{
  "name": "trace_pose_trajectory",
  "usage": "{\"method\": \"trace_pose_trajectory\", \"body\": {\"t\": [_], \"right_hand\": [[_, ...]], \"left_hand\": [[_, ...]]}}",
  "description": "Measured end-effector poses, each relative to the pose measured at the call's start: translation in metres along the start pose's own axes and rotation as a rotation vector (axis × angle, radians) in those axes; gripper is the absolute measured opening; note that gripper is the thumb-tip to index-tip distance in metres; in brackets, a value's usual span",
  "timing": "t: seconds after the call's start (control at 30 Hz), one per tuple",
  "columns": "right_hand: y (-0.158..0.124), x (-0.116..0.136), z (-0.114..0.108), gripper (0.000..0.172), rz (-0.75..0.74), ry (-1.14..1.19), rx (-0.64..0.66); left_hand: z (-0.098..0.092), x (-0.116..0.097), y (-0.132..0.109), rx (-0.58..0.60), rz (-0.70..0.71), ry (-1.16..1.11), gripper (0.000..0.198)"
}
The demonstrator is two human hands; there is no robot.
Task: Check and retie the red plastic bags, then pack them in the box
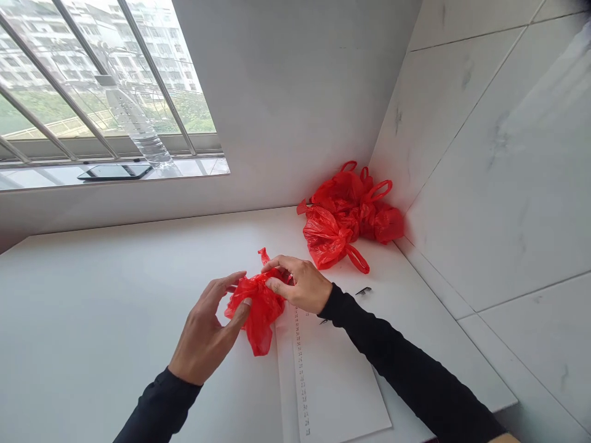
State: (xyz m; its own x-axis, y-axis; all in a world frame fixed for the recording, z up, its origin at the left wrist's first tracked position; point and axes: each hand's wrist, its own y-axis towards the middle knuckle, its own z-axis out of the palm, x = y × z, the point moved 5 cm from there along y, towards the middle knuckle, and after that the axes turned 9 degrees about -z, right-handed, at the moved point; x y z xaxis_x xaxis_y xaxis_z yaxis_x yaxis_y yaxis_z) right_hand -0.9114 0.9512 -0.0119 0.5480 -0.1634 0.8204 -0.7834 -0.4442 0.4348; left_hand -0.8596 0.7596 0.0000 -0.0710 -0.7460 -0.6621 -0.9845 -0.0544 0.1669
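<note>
Between my two hands is a crumpled red plastic bag (259, 307), above the white table near its middle. My left hand (210, 326) grips the bag's left side, thumb in front and fingers behind. From the right, my right hand (300, 284) pinches the bag's upper part between thumb and fingers. One strip of the bag sticks up at the top and a loose flap hangs down below. What the bag holds, if anything, is hidden. Under my right forearm lies a white sheet of paper (341, 381) with a column of handwritten numbers.
Several tied red plastic bags (346, 215) are heaped in the back right corner against the walls. A small dark object, perhaps a pen (363, 291), lies near my right wrist. On the barred window's sill stand a water bottle (138, 126) and a dark flat device (115, 172).
</note>
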Motion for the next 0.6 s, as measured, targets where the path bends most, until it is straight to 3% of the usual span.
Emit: {"method": "trace_pose_trajectory", "body": {"t": [0.13, 0.37, 0.5, 0.6], "right_hand": [[0.002, 0.001, 0.000, 0.015, -0.013, -0.018, -0.001], [0.005, -0.001, -0.001, 0.016, -0.018, -0.013, 0.014], [0.008, -0.002, -0.002, 0.015, -0.029, -0.012, 0.013], [0.009, -0.002, -0.002, 0.013, -0.037, -0.014, 0.026]], "left_hand": [[0.002, 0.002, 0.002, -0.047, -0.023, 0.038, 0.036], [-0.007, 0.018, 0.006, -0.100, -0.273, 0.152, 0.033], [-0.006, 0.033, 0.016, -0.087, -0.280, 0.165, 0.030], [-0.005, 0.039, 0.019, -0.152, -0.224, 0.179, 0.033]]}}
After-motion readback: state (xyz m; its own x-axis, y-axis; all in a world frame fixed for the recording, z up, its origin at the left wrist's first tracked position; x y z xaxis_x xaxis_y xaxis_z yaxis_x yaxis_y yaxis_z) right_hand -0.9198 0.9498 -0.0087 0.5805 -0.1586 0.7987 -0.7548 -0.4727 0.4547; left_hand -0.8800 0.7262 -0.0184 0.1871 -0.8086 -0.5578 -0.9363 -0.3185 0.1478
